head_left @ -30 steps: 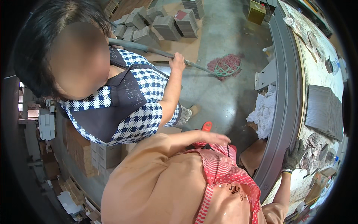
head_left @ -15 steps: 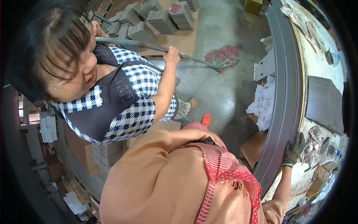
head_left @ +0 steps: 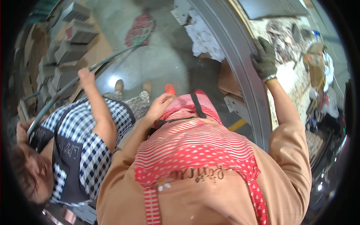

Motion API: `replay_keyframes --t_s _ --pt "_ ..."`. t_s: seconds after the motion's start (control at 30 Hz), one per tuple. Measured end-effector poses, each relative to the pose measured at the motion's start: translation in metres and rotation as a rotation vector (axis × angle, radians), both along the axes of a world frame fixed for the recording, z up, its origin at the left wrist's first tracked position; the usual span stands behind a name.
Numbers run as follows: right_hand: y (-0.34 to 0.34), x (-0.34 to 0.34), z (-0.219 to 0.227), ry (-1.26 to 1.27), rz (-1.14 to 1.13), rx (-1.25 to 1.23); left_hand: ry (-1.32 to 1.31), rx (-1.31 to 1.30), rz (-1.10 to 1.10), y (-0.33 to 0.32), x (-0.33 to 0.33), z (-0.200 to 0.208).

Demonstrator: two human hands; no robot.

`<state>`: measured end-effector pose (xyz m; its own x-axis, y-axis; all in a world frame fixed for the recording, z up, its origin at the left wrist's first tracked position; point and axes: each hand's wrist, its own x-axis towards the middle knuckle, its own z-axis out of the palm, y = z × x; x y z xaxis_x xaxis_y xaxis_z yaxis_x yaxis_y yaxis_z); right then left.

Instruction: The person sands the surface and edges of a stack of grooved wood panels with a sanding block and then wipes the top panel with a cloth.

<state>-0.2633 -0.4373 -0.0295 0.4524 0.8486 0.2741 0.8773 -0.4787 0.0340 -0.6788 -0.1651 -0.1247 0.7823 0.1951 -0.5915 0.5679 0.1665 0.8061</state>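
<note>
My right hand (head_left: 264, 59), in a dark grey-green work glove, lies with its fingers stretched along the worktable's inner edge, beside the grey metal rail (head_left: 240, 48). It holds nothing. A crumpled, stained rag (head_left: 279, 39) is on the tabletop just past its fingers. My bare left hand (head_left: 162, 106) rests by the lap of my red-and-white striped apron (head_left: 195, 131), fingers extended and holding nothing that I can see.
On my left a co-worker in a checked apron (head_left: 84, 123) grips a long pole (head_left: 63, 92) tipped with a red mop head (head_left: 138, 32). Stacks of grey cardboard (head_left: 71, 48) stand beyond. White cloth (head_left: 204, 37) hangs below the rail; clutter (head_left: 318, 67) covers the table's right side.
My view has swung to the right, so the co-worker and mop appear farther left. My left hand has come into sight by the apron. My right hand still lies on the table edge.
</note>
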Motion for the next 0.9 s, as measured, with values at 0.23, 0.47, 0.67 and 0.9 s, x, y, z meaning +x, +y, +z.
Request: replay_keyframes --t_s 0.23,0.47,0.67,0.9 --pt "0.016 -0.004 0.011 0.051 -0.008 0.016 0.091 0.021 -0.075 -0.004 -0.008 -0.021" --pt "0.011 -0.005 0.009 0.038 -0.002 0.029 0.11 0.072 -0.118 -0.009 0.007 -0.026" --pt "0.015 -0.007 0.015 0.073 -0.022 0.026 0.157 0.11 -0.184 -0.008 -0.004 -0.03" --pt "0.014 -0.007 0.014 0.072 -0.04 -0.006 0.165 0.177 -0.193 -0.002 -0.008 -0.035"
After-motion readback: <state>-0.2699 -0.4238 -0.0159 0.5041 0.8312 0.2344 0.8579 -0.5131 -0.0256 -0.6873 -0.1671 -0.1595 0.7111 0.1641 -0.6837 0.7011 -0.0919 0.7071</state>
